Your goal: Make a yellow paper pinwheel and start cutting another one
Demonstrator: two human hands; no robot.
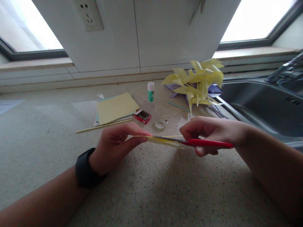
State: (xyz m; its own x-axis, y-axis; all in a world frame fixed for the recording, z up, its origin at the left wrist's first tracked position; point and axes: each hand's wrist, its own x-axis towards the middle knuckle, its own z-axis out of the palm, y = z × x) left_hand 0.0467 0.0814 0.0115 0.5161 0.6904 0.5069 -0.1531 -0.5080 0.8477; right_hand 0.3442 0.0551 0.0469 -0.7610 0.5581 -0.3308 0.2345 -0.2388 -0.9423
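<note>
My left hand (123,138), with a dark watch on its wrist, pinches a piece of yellow paper (163,142) between thumb and fingers. The paper is held nearly edge-on to the camera, above the counter. My right hand (205,132) grips red-handled scissors (210,143), whose blades point left and lie along the paper, close to the left fingertips. How far the blades have cut in cannot be made out. Behind the hands lie a roll of clear tape (160,124) and a small red box (143,116) of metal pins or fasteners.
A stack of coloured paper (115,107) lies at the back left, with a thin stick (104,125) before it. A glue stick (151,92) stands upright. Yellow and purple pinwheels (199,82) are heaped at the back right, near a teal stick (178,106) and a metal sink (260,104).
</note>
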